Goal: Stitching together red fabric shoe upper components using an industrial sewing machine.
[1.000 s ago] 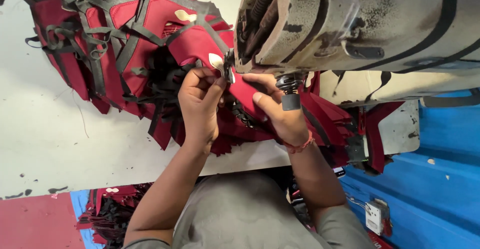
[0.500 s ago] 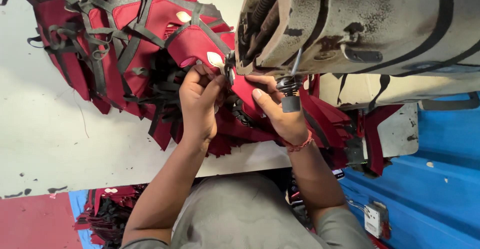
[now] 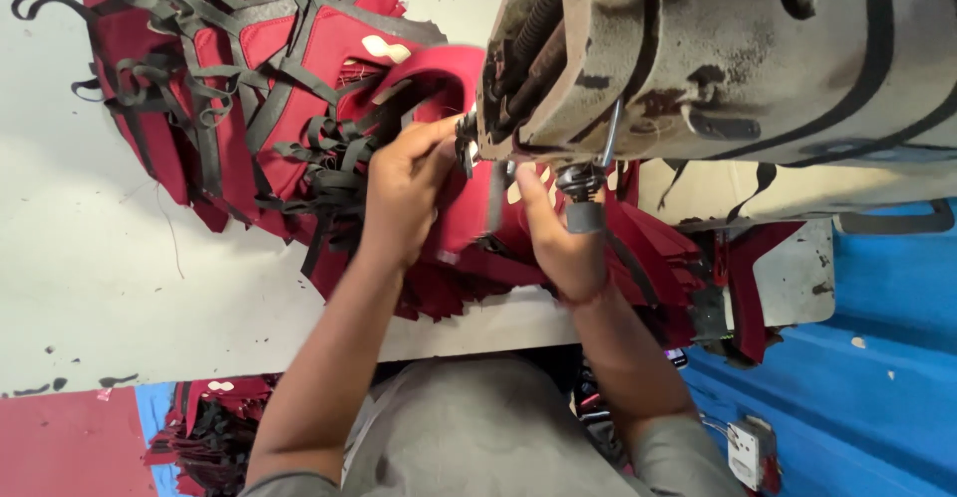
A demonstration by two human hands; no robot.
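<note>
Over on the left there's a big heap of red fabric pieces (image 3: 199, 88) with grey-black webbing straps (image 3: 299, 148) looped and tangled all over them, soft and floppy stuff, sprawled across a scuffed off-white surface (image 3: 90, 278). Moving right, the left hand (image 3: 404, 193) is curled shut, fingers pinching the edge of a red fabric panel (image 3: 469, 223) right up against the needle area, with the top of that panel curling up into an arch (image 3: 439, 63). The right hand (image 3: 558, 243) sits just beside it, thumb and fingers pressed flat on the same red panel under the presser foot (image 3: 583, 208), so closed down on the cloth rather than open. Above and to the right is the sewing machine (image 3: 738, 58), a worn, grimy beige metal head with dark stripes and a visible coil spring. Far right is a blue ribbed panel (image 3: 877, 357). Compared with half a second ago, the red panel has lifted and curled higher, and both hands have nudged closer in to the needle.
</note>
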